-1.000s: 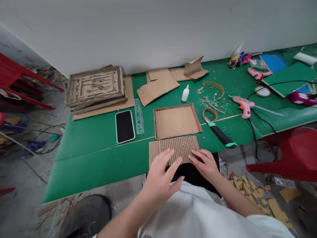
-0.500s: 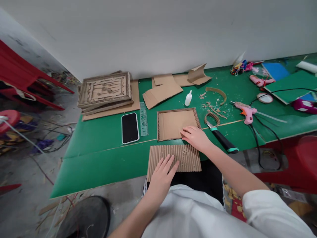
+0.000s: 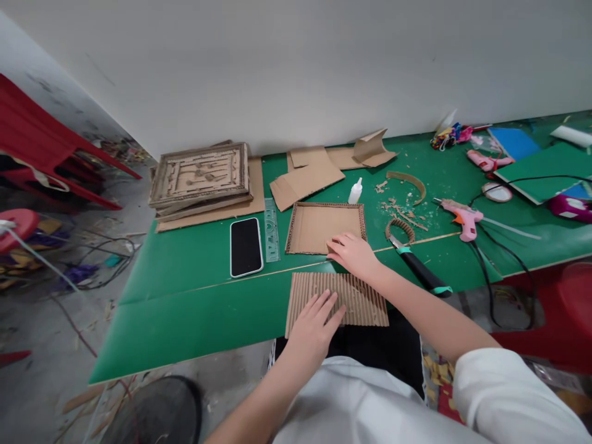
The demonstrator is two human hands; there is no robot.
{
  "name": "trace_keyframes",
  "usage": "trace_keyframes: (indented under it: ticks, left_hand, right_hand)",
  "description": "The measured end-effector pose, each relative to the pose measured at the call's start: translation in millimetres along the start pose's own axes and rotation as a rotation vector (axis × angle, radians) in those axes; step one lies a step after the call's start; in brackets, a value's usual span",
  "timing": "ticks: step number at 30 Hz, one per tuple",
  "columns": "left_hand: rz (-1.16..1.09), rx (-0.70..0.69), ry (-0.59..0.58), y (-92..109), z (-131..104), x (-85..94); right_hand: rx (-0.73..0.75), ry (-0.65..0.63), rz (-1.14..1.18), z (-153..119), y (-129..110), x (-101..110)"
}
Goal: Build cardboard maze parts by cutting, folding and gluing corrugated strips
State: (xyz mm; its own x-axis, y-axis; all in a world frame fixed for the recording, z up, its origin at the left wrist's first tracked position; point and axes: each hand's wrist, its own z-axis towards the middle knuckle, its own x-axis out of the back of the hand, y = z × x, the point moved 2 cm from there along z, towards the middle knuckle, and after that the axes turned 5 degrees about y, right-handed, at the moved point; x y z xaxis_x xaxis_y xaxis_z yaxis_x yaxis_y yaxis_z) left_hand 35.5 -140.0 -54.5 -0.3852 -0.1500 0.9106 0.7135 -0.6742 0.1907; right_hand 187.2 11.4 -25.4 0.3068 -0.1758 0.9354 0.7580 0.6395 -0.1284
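My left hand (image 3: 314, 324) lies with spread fingers on a corrugated cardboard sheet (image 3: 365, 305), ridges facing up, at the table's front edge. Just beyond it is a shallow cardboard tray (image 3: 319, 225) with raised corrugated strips along its edges. My right hand (image 3: 354, 253) reaches over the tray's front right part, fingers bent and gripping its front edge; the thumb is partly hidden. To the right of the tray lies a utility knife (image 3: 423, 268) with a black handle, its blade end by a curled corrugated strip (image 3: 401, 229). A white glue bottle (image 3: 355, 191) stands behind the tray.
A phone (image 3: 246, 248) and a clear ruler (image 3: 272, 231) lie left of the tray. Stacked cardboard panels (image 3: 203, 176) sit at back left, flat cardboard pieces (image 3: 308, 179) along the wall. Rightward are cardboard scraps (image 3: 404, 213) and a pink glue gun (image 3: 462, 217) with its cord.
The tray has slid left and away from me along with my right hand. The corrugated sheet has shifted slightly right under my left hand. The head view has tilted a little.
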Motion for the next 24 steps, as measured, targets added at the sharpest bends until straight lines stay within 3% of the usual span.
trace_keyframes:
  ticks: [3, 6, 8, 11, 15, 24]
  left_hand:
    - [-0.011, 0.013, -0.012, -6, 10, 2.0]
    - [0.001, 0.034, -0.032, -12, 20, 5.8]
    - [0.001, 0.051, -0.049, -15, 25, 7.6]
    - [-0.016, 0.072, -0.067, -16, 30, 8.1]
    - [-0.04, 0.11, -0.06, -17, 33, 4.9]
    - [-0.065, 0.134, -0.048, -19, 37, 0.2]
  right_hand:
    - [-0.091, 0.098, 0.044, 12, 32, 13]
    - [-0.53, 0.358, 0.256, 27, 89, 23]
    - [-0.723, 0.331, 0.356, 39, 121, 19]
    - [-0.747, 0.216, 0.362, 57, 145, 6]
    - [-0.687, 0.134, 0.35, 74, 150, -7]
    - [-0.78, 0.208, 0.194, 87, 182, -11]
